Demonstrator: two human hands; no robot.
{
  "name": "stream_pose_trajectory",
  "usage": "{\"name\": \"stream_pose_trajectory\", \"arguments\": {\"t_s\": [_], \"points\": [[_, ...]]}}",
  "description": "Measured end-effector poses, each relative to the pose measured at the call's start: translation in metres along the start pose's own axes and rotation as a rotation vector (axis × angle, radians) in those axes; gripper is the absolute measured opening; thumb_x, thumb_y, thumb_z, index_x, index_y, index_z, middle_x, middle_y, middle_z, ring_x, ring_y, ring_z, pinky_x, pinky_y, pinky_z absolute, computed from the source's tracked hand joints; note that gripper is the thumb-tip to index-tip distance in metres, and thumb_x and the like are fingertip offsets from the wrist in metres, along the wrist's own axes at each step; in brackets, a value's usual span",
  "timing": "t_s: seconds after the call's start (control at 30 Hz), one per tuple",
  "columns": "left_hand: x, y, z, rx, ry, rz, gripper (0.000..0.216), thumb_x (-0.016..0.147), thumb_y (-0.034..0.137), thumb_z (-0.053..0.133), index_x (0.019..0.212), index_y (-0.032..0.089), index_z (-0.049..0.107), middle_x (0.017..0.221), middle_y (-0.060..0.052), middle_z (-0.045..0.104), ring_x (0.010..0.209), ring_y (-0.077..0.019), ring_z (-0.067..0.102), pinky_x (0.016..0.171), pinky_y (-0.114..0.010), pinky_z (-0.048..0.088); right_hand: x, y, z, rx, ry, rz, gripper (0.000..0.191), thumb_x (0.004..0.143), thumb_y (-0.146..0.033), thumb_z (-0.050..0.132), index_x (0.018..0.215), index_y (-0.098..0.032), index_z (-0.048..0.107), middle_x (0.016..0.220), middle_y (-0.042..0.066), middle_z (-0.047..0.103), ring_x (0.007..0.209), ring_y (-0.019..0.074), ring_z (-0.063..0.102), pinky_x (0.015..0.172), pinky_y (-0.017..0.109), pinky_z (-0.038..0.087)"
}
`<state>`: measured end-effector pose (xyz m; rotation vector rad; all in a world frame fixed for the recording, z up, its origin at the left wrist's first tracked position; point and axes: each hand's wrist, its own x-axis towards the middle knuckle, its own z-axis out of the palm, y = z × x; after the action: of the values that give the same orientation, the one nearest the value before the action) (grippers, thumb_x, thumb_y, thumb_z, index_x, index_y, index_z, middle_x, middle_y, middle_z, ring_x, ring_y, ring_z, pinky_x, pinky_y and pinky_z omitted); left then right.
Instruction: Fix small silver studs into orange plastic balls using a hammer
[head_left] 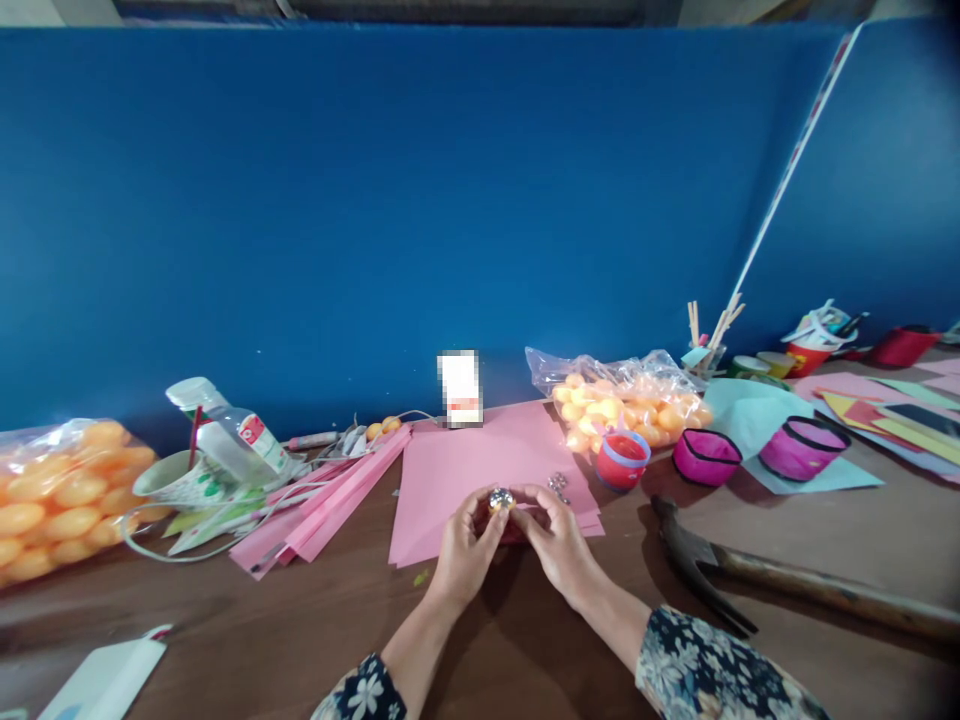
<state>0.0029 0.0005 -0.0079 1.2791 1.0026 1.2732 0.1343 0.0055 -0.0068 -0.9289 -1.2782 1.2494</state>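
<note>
My left hand (469, 550) and my right hand (551, 535) meet over the near edge of the pink paper. Between their fingertips both pinch a small shiny silver, rounded piece (501, 497), with a bit of orange-yellow at its lower side. Its exact kind is too small to make out. Just right of my right fingers, a few small silver pieces (558, 486) lie on the pink paper sheets (465, 465). Beyond them stands a red cup with a blue rim (623, 462).
A claw hammer (795, 575) lies at the right, near two magenta fabric cups (706, 458). Clear bags of orange balls stand behind (630, 405) and far left (67, 500). Left are a plastic bottle (232, 435), a cable and pink strips (330, 510). A blue partition (420, 200) rises behind.
</note>
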Motion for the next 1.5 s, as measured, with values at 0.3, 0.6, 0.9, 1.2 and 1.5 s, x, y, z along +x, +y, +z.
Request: {"name": "stream_pose_trajectory", "arguments": {"t_s": [0.3,0.6,0.9,1.2,1.5], "points": [[-0.001,0.005,0.001,0.002,0.008,0.001,0.031,0.078,0.031,0.056,0.104,0.016,0.05,0.1,-0.009,0.062,0.094,-0.0209,0.059,0.083,-0.034,0.048,-0.002,0.002,0.002,-0.052,-0.052,-0.022,0.028,0.081,-0.032,0.052,0.106,-0.02,0.052,0.1,0.009,0.063,0.082,0.0202,0.063,0.072,0.034,0.054],[0.001,0.004,0.002,0.062,0.122,-0.065,0.04,0.072,0.034,0.062,0.104,0.017,0.047,0.09,-0.004,0.062,0.072,-0.0123,0.06,0.067,-0.025,0.05,0.015,-0.018,-0.04,-0.708,0.251,-0.245,0.02,0.081,-0.027,0.047,0.096,-0.018,0.056,0.09,0.007,0.063,0.078,0.0175,0.06,0.07,0.028,0.048],[0.002,0.002,0.001,0.028,0.122,-0.083,0.048,0.07,0.037,0.064,0.111,0.016,0.05,0.087,-0.004,0.062,0.074,-0.0141,0.061,0.07,-0.028,0.051,0.018,-0.023,-0.071,-1.318,0.019,-0.023,0.011,0.08,-0.027,0.049,0.087,-0.021,0.056,0.087,0.004,0.065,0.08,0.0178,0.061,0.062,0.024,0.038],[0.003,-0.003,0.001,0.01,0.12,-0.055,0.048,0.069,0.036,0.065,0.111,0.017,0.052,0.088,-0.004,0.062,0.073,-0.0131,0.06,0.071,-0.027,0.051,0.018,-0.018,-0.071,-1.39,-0.045,0.048,0.016,0.084,-0.026,0.043,0.09,-0.02,0.056,0.088,0.007,0.065,0.081,0.0187,0.061,0.061,0.024,0.035],[0.001,0.001,0.002,0.008,0.136,-0.07,0.049,0.068,0.037,0.066,0.11,0.016,0.053,0.091,-0.005,0.062,0.074,-0.0144,0.06,0.073,-0.03,0.052,0.018,-0.018,-0.07,-1.338,0.076,-0.112,0.012,0.082,-0.02,0.045,0.084,-0.02,0.056,0.082,0.006,0.065,0.071,0.0183,0.061,0.056,0.024,0.036]]}}
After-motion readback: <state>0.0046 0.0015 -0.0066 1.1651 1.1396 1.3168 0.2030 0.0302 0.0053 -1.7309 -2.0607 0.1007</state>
